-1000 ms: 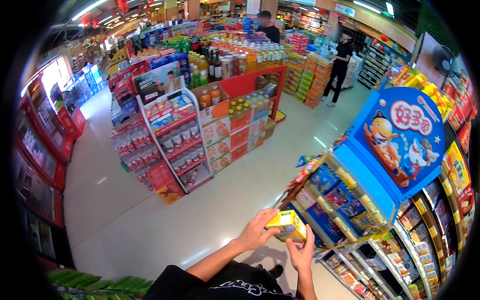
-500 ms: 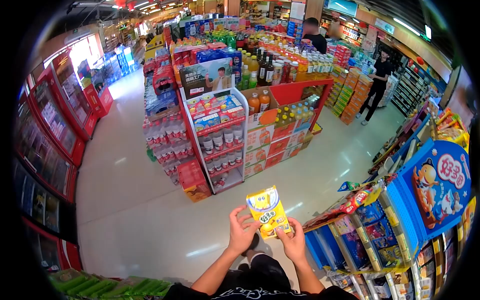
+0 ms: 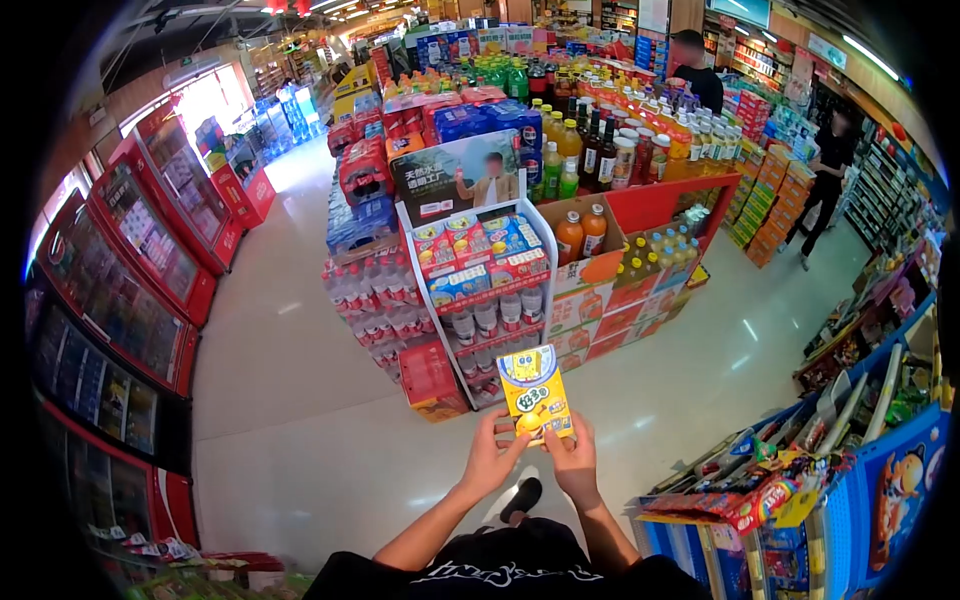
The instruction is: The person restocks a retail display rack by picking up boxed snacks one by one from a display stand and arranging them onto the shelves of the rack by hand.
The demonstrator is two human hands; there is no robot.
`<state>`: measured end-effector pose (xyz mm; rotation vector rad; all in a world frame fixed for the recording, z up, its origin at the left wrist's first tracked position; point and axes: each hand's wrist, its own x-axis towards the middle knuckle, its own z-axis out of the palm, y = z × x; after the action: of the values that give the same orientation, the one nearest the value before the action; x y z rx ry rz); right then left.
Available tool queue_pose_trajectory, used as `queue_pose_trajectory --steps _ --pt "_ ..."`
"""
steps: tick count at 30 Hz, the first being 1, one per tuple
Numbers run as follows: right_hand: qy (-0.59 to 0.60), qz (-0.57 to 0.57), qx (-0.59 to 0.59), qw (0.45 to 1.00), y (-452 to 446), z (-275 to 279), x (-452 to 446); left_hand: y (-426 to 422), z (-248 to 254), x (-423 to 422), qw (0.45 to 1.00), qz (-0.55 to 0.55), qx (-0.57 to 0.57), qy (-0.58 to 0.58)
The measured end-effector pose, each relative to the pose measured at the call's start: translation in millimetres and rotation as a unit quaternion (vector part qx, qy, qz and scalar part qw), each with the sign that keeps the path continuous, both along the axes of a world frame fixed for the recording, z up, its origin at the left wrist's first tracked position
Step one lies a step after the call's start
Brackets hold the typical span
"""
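Note:
A yellow snack packet [image 3: 537,393] with a cartoon character at its top is held upright in front of me, over the floor. My left hand [image 3: 492,452] grips its lower left corner, thumb across the front. At the lower right corner, my right hand [image 3: 572,458] closes on it the same way. The fingers behind the packet are partly hidden. Just beyond the packet stands a white display rack [image 3: 547,262] with boxed snacks on top and bottled drinks on its lower shelves.
Red-framed glass coolers [image 3: 142,290] line the left side. A blue snack shelf [image 3: 838,520] rises at the lower right, close to my right arm. Stacked drink cartons [image 3: 590,318] stand beyond the rack. A person in black [image 3: 828,175] stands at the far right; another person [image 3: 697,80] is behind the bottles.
My view has turned left and moved closer to the display rack. Both hands still hold the packet, now more upright, and my left fingers have closed in on it.

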<state>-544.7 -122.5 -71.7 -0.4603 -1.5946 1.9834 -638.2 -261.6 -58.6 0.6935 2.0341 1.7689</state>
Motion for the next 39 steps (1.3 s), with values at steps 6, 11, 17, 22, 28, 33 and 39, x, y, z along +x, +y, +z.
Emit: queue_pose_trajectory --steps 6,11,17,22,28,33,39 --pt "-0.036 -0.057 -0.051 0.996 41.9 8.3 -70.6 58.7 -2.8 -64.9 1.000 0.012 0.005 0.001" --pt "-0.085 -0.063 -0.019 0.994 79.4 9.9 -128.0 91.3 2.0 -115.9 0.999 0.016 -0.004 0.031" --pt "-0.071 -0.091 0.065 0.991 122.4 -1.2 -222.9 128.6 7.2 -215.8 0.999 -0.028 -0.013 0.026" --pt "-0.103 -0.098 0.068 0.987 146.0 7.3 -306.5 151.2 20.1 -298.0 0.996 -0.026 -0.010 0.086" --pt "-0.116 -0.084 0.052 0.988 174.2 2.4 -395.1 169.9 19.0 -383.4 0.966 -0.038 -0.119 0.229" --pt "-0.190 -0.081 0.074 0.976 184.3 -1.1 -426.1 177.7 5.4 -418.4 0.899 -0.014 -0.198 0.391" --pt "-0.233 -0.070 0.085 0.966 183.7 -8.6 -440.6 182.7 -1.5 -441.8 0.901 -0.024 -0.208 0.381"
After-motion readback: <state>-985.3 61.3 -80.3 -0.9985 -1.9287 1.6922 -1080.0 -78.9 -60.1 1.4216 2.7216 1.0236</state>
